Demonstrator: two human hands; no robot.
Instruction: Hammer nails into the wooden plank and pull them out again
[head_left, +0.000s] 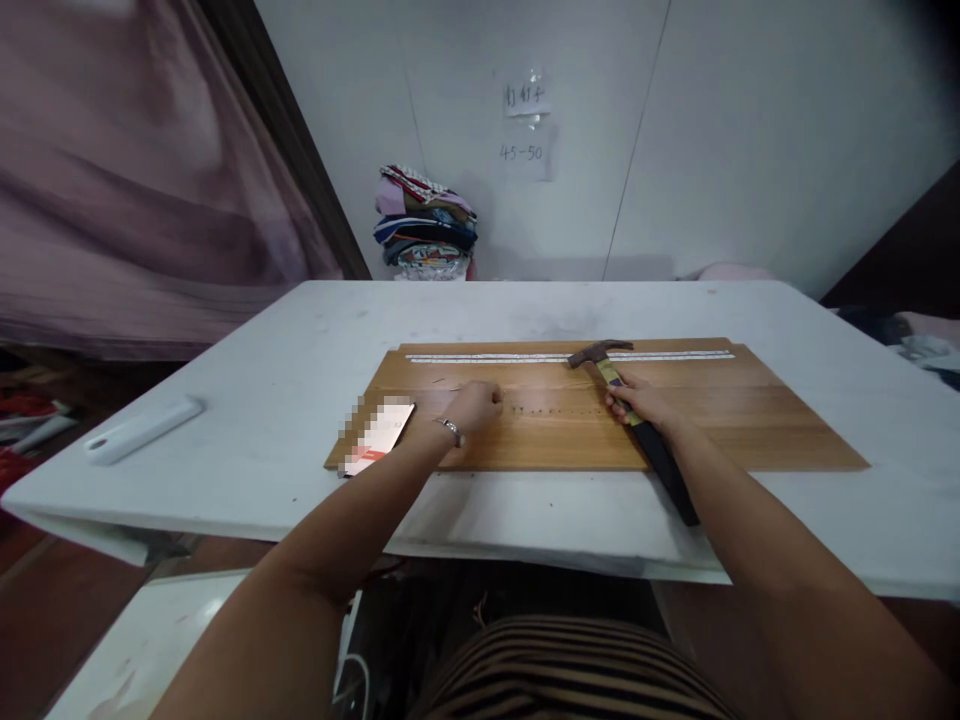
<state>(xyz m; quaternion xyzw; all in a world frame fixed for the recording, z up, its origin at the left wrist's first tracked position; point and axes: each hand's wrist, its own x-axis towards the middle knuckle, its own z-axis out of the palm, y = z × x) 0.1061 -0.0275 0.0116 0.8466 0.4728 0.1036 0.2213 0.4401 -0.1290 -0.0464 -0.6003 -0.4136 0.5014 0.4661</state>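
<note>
My right hand is wrapped around a claw hammer, gripping it high on the handle just below the metal head. The head is raised over the wooden board, and the black grip slants back toward me. On the board's left half, my left hand is closed in a pinch close to the wood; whatever its fingertips hold is too small to make out. A row of small nails runs along the board between my two hands. Thin loose nails lie behind my left hand.
A white marked strip runs along the board's far side. A phone lies at the board's left end. Farther left, a white-handled object rests on the white table. Folded cloths are stacked against the wall.
</note>
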